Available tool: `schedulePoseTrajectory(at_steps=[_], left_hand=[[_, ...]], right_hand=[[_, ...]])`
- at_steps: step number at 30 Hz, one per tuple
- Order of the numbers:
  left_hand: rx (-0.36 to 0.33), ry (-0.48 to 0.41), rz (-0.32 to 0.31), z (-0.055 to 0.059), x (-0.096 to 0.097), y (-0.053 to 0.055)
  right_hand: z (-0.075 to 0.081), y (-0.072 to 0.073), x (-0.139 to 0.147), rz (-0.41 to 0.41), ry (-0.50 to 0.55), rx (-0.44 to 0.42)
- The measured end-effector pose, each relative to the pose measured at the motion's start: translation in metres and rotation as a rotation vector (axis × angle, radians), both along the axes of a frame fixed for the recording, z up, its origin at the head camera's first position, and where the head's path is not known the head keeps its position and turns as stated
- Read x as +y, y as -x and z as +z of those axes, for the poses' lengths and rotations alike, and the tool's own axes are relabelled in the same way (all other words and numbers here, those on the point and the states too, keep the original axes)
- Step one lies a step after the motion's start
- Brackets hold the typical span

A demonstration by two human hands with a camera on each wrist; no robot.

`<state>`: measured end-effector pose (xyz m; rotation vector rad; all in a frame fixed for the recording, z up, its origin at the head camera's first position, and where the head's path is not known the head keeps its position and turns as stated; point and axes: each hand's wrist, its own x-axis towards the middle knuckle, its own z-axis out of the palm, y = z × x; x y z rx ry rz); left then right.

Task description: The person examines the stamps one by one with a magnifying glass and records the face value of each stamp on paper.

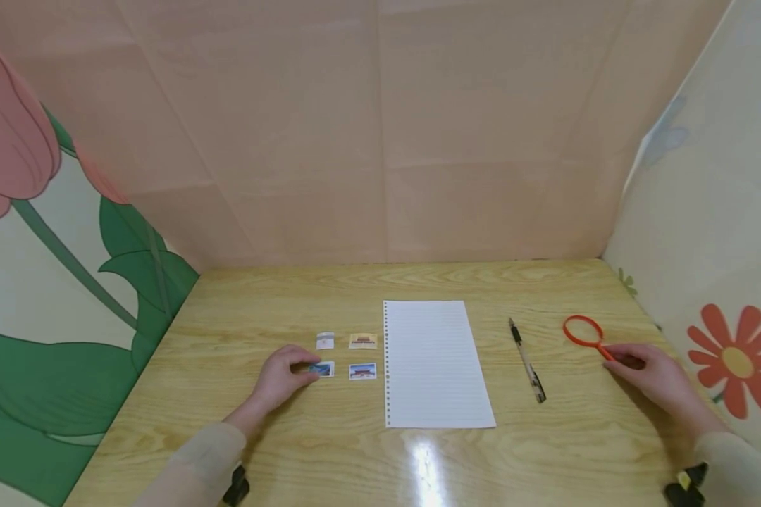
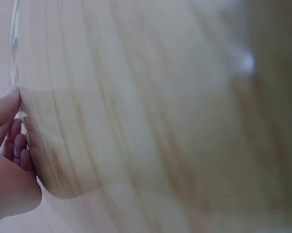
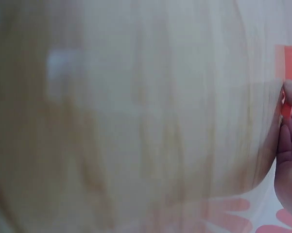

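My left hand (image 1: pixel 283 380) has its thumb and index finger at the left end of a small blue-green postage stamp (image 1: pixel 325 369), pinching its edges close over the table. Part of that stamp is hidden behind the fingertips. On the right, my right hand (image 1: pixel 648 373) grips the handle of a red-rimmed magnifying glass (image 1: pixel 599 344) between thumb and fingers. The round frame points away from the hand, to the upper left. In the right wrist view the red magnifying glass (image 3: pixel 290 65) shows edge-on above the thumb.
Other stamps lie nearby: a pale one (image 1: pixel 325 345), a yellowish one (image 1: pixel 363 345) and a blue one with a red building (image 1: pixel 363 375). A lined sheet of paper (image 1: pixel 437 366) lies mid-table, with a black-capped clear pen (image 1: pixel 529 365) to its right. Printed walls enclose the wooden table (image 1: pixel 304 451).
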<state>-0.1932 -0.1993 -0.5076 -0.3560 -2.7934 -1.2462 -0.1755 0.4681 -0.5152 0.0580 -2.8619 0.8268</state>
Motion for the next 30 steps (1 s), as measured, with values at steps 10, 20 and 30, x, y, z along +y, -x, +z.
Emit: schedulePoseTrajectory(at_steps=[10,20,30], left_hand=[[0.002,0.006,-0.013,-0.002,0.000,0.001],[-0.013,0.021,-0.005,0.000,-0.002,0.001],[-0.017,0.005,-0.021,0.001,-0.002,0.001]], right_hand=[[0.004,-0.002,-0.008,-0.081,-0.050,0.029],[0.004,-0.002,-0.011,-0.053,-0.061,0.020],[0.001,-0.004,-0.008,-0.051,-0.063,0.034]])
